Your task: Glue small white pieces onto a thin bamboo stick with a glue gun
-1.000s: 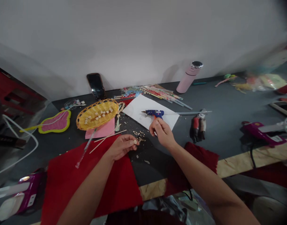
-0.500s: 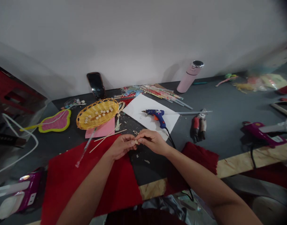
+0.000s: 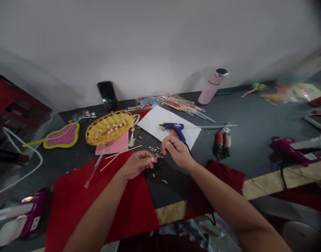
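Observation:
My left hand [image 3: 138, 163] pinches a small cream bead piece [image 3: 152, 159] between thumb and fingertips, over the edge of the red cloth [image 3: 131, 206]. My right hand [image 3: 176, 151] is a little to the right, raised, its thumb and fingers pressed together; what they hold, if anything, is too small to make out. Between the hands, loose cream beads [image 3: 155, 150] lie on the dark table. Behind my right hand, a blue glue gun [image 3: 177, 130] rests on white paper [image 3: 156, 117]. A yellow wicker basket [image 3: 105, 122] with several bead clusters stands at the left.
Thin sticks [image 3: 122, 157] lie by a pink sheet [image 3: 115, 144]. Red-handled pliers [image 3: 222, 141], a pink flask [image 3: 213, 86] and a bundle of straws [image 3: 183, 105] are farther back. A phone [image 3: 107, 95] leans on the wall. Purple devices [image 3: 35, 213] sit at both sides.
My right hand has moved away from my left hand, to the right and slightly back, uncovering the loose beads. My left hand has stayed in place with the bead piece.

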`<state>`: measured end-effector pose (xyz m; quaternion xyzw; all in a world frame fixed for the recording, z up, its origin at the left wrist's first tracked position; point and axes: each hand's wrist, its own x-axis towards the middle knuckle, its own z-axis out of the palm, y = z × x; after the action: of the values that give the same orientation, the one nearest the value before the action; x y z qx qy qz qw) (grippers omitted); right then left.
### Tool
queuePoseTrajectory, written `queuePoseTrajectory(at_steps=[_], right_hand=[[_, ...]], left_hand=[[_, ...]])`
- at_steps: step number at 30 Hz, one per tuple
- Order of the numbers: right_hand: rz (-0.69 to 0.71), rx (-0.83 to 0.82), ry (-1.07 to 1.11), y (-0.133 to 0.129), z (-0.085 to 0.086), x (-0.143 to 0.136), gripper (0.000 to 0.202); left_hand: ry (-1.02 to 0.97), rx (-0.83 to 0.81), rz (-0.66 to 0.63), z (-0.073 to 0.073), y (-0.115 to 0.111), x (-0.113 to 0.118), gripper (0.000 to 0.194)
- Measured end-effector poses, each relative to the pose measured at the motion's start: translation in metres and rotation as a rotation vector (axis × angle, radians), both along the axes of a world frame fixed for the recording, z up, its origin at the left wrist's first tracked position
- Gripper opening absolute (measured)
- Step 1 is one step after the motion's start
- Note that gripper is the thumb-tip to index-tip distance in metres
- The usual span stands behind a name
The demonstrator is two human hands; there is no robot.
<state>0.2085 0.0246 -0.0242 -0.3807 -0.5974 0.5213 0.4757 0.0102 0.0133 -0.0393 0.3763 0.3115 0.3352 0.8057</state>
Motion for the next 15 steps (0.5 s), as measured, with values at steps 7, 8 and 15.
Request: queuePoseTrajectory(at_steps=[7, 8, 15], right_hand=[[-0.035, -0.206, 0.338, 0.010, -0.002, 0.005, 0.017], [-0.047, -0.199, 0.350, 0.010, -0.002, 0.006, 0.017], [0.078, -0.051, 0.032, 0.001, 0.004, 0.000, 0.021]], left_hand=[[-0.028, -0.015, 0.069, -0.001, 0.001, -0.001, 0.016], [-0.034, -0.015, 0.077, -0.001, 0.001, -0.001, 0.016], [-0.044, -0.020, 0.078, 0.000, 0.002, 0.000, 0.017]])
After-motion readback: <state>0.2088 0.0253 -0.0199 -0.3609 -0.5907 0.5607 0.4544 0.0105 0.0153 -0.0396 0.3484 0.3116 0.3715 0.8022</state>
